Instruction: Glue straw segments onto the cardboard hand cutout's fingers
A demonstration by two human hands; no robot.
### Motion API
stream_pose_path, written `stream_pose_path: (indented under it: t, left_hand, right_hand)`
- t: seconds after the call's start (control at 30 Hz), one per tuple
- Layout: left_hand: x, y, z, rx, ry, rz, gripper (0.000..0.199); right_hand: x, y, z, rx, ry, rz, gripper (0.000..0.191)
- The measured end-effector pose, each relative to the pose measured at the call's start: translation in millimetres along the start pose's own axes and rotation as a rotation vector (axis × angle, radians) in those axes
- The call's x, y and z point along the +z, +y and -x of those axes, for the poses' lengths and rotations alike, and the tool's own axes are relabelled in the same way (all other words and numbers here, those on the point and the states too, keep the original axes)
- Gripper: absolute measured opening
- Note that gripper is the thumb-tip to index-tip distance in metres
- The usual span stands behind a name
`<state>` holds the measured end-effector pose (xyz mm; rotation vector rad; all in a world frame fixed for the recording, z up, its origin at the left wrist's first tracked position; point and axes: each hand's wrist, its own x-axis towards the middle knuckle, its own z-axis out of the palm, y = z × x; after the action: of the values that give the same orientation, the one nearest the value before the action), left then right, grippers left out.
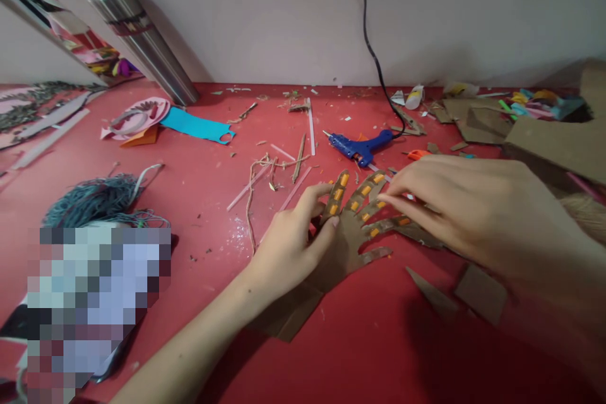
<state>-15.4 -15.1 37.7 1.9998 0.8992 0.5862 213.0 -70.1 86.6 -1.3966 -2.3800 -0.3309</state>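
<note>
A hand-shaped cardboard cutout (348, 240) lies on the red table with its fingers pointing away from me. Short orange tube-like pieces (366, 190) sit in rows along most of its fingers. My left hand (296, 233) is closed on the cutout's left side, thumb on top near the base of the leftmost cardboard finger. Over the cutout's right side, my right hand (454, 208) pinches thumb and forefinger at a small orange piece (380, 204) near the middle finger's tip. The fingertips partly hide that piece.
A blue glue gun (360, 146) with a black cord (367, 19) lies just beyond the cutout. Behind stands a steel flask (151, 50). Grey-blue yarn (97, 202) and a blurred-out object (99, 303) are at left. Cardboard scraps (480, 293) lie at right, twine (249, 208) ahead.
</note>
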Motion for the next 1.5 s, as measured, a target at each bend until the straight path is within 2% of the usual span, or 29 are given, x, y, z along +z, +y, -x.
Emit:
stream_pose_path:
  t: [0.13, 0.3, 0.47, 0.63, 0.87, 1.17, 1.37, 1.5]
  left_hand:
    - [0.0, -1.8, -2.1, -0.024, -0.001, 0.073, 0.032]
    - [1.3, -0.9, -1.8, -0.048, -0.058, 0.203, 0.033]
    - [2.2, -2.7, -1.9, -0.014, -0.109, 0.201, 0.036]
    - [1.3, -2.3, -1.4, -0.01, -0.121, 0.182, 0.041]
    - [-0.3, 0.4, -0.4, -0.033, -0.162, 0.178, 0.044]
    - [-1.9, -1.3, -1.1, -0.007, -0.189, 0.091, 0.045]
    - [-1.0, -1.1, -1.5, 0.0, -0.166, 0.067, 0.042]
    - [-0.2, -2.1, -2.4, 0.0, -0.165, 0.086, 0.039]
  right_hand:
    - [-0.4, 0.8, -2.5, 0.01, 0.039, -0.047, 0.026]
    - [16.7, -7.4, -4.7, -0.202, 0.055, -0.037, 0.023]
    - [23.6, -8.9, -4.1, -0.281, -0.007, 0.103, 0.023]
    - [23.6, -8.5, -5.5, -0.349, 0.042, 0.142, 0.029]
    - [28.2, -4.7, -5.1, -0.429, 0.067, 0.107, 0.025]
    - [38.9, -5.1, 4.1, -0.308, -0.047, 0.035, 0.025]
    - [36.6, -9.2, -3.7, -0.387, 0.0, 0.128, 0.023]
    - [36.9, -9.9, -6.0, -0.383, 0.035, 0.16, 0.022]
